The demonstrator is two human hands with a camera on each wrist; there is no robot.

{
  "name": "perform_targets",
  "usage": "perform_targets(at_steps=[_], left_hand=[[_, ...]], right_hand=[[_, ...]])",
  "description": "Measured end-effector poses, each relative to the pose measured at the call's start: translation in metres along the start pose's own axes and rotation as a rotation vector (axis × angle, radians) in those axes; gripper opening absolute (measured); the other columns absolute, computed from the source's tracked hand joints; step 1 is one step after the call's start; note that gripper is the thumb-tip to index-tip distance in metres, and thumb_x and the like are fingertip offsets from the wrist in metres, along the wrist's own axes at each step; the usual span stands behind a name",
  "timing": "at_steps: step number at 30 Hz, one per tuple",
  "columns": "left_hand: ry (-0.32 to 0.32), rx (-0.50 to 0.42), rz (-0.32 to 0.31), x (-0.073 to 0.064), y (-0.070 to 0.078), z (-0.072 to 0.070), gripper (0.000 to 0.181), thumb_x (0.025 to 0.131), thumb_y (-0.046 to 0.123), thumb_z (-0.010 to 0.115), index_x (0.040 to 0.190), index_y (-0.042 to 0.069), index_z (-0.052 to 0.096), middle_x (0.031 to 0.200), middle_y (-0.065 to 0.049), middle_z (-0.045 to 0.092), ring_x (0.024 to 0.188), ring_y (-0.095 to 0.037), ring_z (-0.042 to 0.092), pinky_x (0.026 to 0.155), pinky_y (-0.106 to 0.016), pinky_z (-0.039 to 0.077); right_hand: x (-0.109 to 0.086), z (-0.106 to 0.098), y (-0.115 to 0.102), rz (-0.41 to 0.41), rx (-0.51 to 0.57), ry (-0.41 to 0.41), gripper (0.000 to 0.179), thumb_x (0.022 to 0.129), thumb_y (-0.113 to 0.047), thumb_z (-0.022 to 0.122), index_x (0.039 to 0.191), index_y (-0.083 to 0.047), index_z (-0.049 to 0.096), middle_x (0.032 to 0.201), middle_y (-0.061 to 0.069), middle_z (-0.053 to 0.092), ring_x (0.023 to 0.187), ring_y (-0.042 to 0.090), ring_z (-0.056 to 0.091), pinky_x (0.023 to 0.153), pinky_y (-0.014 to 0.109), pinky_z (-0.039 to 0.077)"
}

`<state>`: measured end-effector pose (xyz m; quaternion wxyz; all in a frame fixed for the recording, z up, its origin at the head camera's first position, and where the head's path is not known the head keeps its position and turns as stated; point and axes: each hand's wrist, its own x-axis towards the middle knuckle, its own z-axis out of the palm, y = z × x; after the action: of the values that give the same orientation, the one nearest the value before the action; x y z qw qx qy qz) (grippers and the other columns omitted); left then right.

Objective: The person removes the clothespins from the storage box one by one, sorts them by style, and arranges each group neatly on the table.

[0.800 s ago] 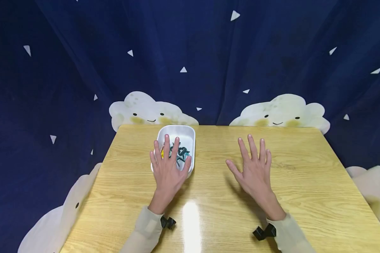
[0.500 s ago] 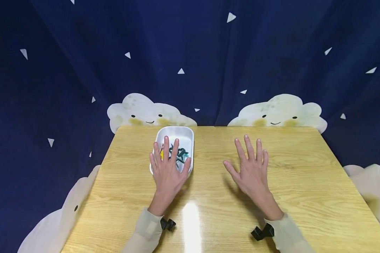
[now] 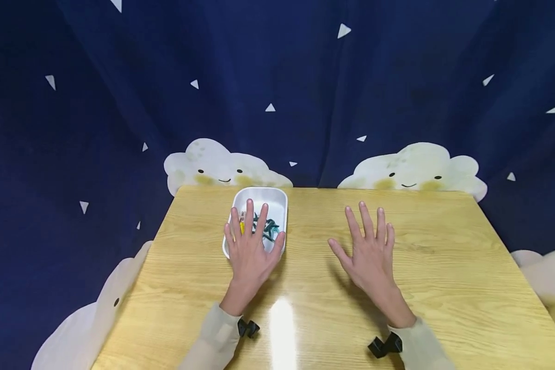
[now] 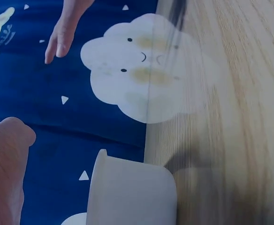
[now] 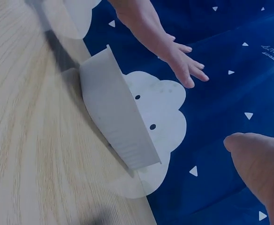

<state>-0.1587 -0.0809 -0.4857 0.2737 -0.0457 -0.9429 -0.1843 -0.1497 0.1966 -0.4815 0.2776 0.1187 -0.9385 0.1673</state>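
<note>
My left hand (image 3: 251, 257) hovers over the near part of a white plastic tray (image 3: 277, 198), its fingers spread and straight. Inside the tray lie several dark green, slender pieces (image 3: 270, 227), a teal piece (image 3: 275, 232) and a yellow item (image 3: 242, 227), partly covered by the fingers; their exact kind is too small to tell. To the right, my right hand (image 3: 371, 262) is held above the wooden table with fingers spread, holding nothing. In the left wrist view the tray's side wall (image 4: 132, 192) shows below the left hand (image 4: 8, 164). The right wrist view shows the tray (image 5: 113, 108) from the side.
The light wooden table (image 3: 444, 267) carries the tray at its far edge, left of centre. Behind it hangs a dark blue curtain (image 3: 305, 77) with white triangles and printed clouds (image 3: 416, 167). A black wrist camera (image 3: 386, 345) sits at each cuff.
Both hands keep nearly the same spread pose over the table. The head view shifts slightly; the tray and its contents stay in place.
</note>
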Motion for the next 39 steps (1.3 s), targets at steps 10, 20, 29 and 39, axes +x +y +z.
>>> perform_targets(at_steps=[10, 20, 29, 39], left_hand=[[-0.018, -0.011, -0.003, 0.004, 0.012, 0.002, 0.075, 0.100, 0.068, 0.042, 0.166, 0.035, 0.030, 0.177, 0.006, 0.004, 0.162, -0.033, -0.006, 0.123, -0.070, 0.011], [-0.027, -0.006, 0.004, 0.005, 0.008, 0.002, 0.077, 0.100, 0.069, 0.042, 0.166, 0.034, 0.029, 0.177, 0.003, 0.004, 0.162, -0.036, -0.004, 0.124, -0.069, 0.010], [0.011, -0.026, 0.019, 0.004, 0.007, 0.001, 0.076, 0.099, 0.068, 0.044, 0.165, 0.032, 0.033, 0.177, 0.000, 0.009, 0.162, -0.037, -0.002, 0.121, -0.072, 0.013], [-0.019, -0.014, 0.018, 0.001, 0.010, 0.005, 0.075, 0.100, 0.069, 0.044, 0.165, 0.034, 0.031, 0.177, 0.004, 0.005, 0.162, -0.035, -0.006, 0.122, -0.073, 0.013]], right_hand=[[0.001, -0.006, 0.002, 0.004, -0.009, 0.004, 0.084, 0.100, -0.076, 0.036, 0.166, -0.025, 0.029, 0.174, 0.009, 0.015, 0.160, 0.042, -0.002, 0.117, 0.076, 0.012], [0.002, -0.011, 0.003, 0.021, -0.026, -0.017, 0.086, 0.099, -0.078, 0.033, 0.167, -0.026, 0.026, 0.176, 0.005, 0.009, 0.160, 0.040, -0.006, 0.118, 0.076, 0.010], [0.003, -0.013, 0.004, 0.025, -0.026, -0.014, 0.083, 0.099, -0.077, 0.035, 0.166, -0.028, 0.030, 0.176, 0.004, 0.008, 0.160, 0.041, -0.006, 0.118, 0.075, 0.010], [0.004, -0.014, 0.007, 0.021, -0.038, 0.006, 0.083, 0.099, -0.076, 0.035, 0.166, -0.027, 0.031, 0.176, 0.005, 0.010, 0.160, 0.042, -0.004, 0.118, 0.076, 0.011]])
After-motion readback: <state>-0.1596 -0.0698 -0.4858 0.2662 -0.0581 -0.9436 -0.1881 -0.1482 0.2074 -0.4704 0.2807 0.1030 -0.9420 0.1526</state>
